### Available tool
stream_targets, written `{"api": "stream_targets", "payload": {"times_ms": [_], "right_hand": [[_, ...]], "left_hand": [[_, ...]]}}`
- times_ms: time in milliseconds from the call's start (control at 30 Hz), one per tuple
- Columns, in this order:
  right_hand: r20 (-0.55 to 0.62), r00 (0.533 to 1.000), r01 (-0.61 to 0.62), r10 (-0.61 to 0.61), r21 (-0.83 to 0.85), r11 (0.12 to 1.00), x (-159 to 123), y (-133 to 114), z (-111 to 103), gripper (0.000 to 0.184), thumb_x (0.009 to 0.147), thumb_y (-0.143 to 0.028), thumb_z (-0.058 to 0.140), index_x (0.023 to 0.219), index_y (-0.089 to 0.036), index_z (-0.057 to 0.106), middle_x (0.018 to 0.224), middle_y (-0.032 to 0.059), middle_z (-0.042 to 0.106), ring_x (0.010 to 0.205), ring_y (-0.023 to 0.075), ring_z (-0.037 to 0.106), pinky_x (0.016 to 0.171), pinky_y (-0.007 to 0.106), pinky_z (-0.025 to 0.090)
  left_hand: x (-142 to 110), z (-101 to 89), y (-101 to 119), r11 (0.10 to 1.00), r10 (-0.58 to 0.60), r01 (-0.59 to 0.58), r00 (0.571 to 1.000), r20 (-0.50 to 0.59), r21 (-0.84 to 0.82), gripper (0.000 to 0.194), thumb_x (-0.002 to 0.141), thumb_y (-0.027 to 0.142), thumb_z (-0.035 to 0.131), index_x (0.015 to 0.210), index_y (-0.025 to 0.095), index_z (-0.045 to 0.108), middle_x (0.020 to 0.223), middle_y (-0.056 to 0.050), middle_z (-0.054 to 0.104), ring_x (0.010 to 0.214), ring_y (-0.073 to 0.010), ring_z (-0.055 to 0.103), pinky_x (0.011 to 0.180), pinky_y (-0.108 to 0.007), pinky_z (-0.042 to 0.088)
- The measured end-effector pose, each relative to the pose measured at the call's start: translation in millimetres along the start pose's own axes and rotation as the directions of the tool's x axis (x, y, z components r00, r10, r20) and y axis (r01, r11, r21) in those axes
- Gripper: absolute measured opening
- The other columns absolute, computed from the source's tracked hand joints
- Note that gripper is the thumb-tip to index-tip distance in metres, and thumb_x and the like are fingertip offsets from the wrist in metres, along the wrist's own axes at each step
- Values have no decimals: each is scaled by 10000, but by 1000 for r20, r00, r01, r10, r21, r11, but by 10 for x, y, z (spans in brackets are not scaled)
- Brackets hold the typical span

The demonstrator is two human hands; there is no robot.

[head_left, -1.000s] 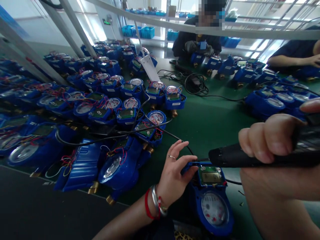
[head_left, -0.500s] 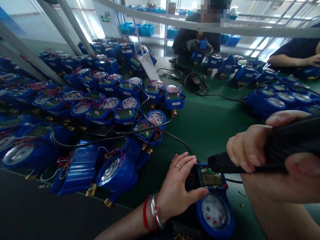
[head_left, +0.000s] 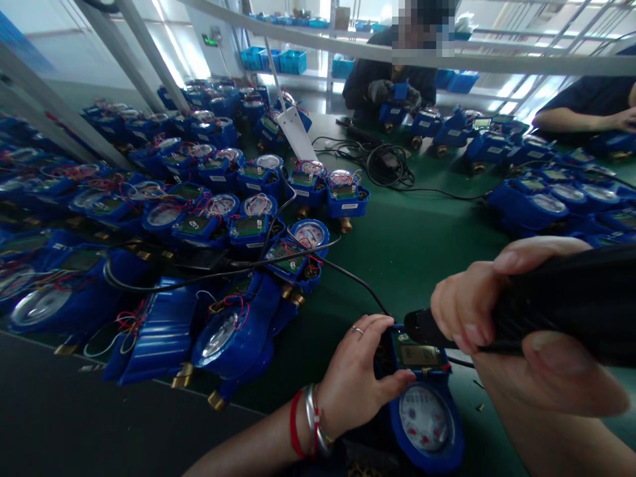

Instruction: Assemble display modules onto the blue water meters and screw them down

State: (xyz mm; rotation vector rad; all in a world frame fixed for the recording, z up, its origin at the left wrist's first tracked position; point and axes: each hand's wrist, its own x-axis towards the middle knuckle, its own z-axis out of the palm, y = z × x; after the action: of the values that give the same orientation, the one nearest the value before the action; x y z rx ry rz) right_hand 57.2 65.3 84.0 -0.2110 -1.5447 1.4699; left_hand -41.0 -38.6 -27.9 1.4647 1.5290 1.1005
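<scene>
A blue water meter (head_left: 425,419) lies in front of me, its round dial toward me and a green circuit board with a small lit display (head_left: 420,356) beyond the dial. My left hand (head_left: 355,374), wearing a ring and bracelets, grips the left side of its housing with fingers at the far corner and thumb beside the display. In my right hand (head_left: 472,305) is a black electric screwdriver (head_left: 571,301). Its nose points left, over the far edge of the circuit board. The tool's bit is hidden from view.
Rows of similar blue meters (head_left: 253,225) with loose wires fill the left of the green table (head_left: 397,245). A black cable (head_left: 248,265) crosses among them. Small screws (head_left: 479,407) lie at right. Across the table, a gloved person (head_left: 392,86) handles another meter; a second person sits far right.
My right hand and the screwdriver have moved left, bringing the nose farther over the circuit board. My left fingers have drawn in closer to the meter's corner.
</scene>
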Motion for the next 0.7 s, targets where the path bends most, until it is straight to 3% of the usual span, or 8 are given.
{"api": "stream_targets", "payload": {"times_ms": [200, 367, 700], "right_hand": [[-22, 1000, 18, -18, 10, 1000, -27, 5, 25, 314, 757, -270, 676, 1032, -209, 538, 576, -47, 495, 421, 90, 443, 392, 262, 346], [54, 998, 38, -39, 26, 999, 2, 32, 18, 266, 781, -221, 628, 1027, -192, 532, 595, -47, 510, 426, 79, 458, 390, 248, 359], [8, 1000, 12, -12, -12, 1000, 37, -38, 76, 262, 761, -265, 692, 971, -207, 548, 577, -56, 513, 421, 81, 449, 393, 248, 359]], "left_hand": [[-9, 24, -19, 1000, 8, -8, 1000, -11, -19, 599, 773, 371, 696, 1291, 187, 459, 1352, -89, 499, 1262, -221, 459, 1101, -368, 382], [-1, 28, -31, 1000, 3, -4, 1000, -14, -20, 616, 762, 352, 707, 1293, 172, 454, 1343, -104, 502, 1248, -231, 471, 1091, -378, 391], [-15, 17, -36, 1000, 23, -23, 1000, -20, -3, 607, 771, 356, 700, 1298, 176, 457, 1353, -98, 504, 1263, -225, 464, 1098, -372, 391]]}}
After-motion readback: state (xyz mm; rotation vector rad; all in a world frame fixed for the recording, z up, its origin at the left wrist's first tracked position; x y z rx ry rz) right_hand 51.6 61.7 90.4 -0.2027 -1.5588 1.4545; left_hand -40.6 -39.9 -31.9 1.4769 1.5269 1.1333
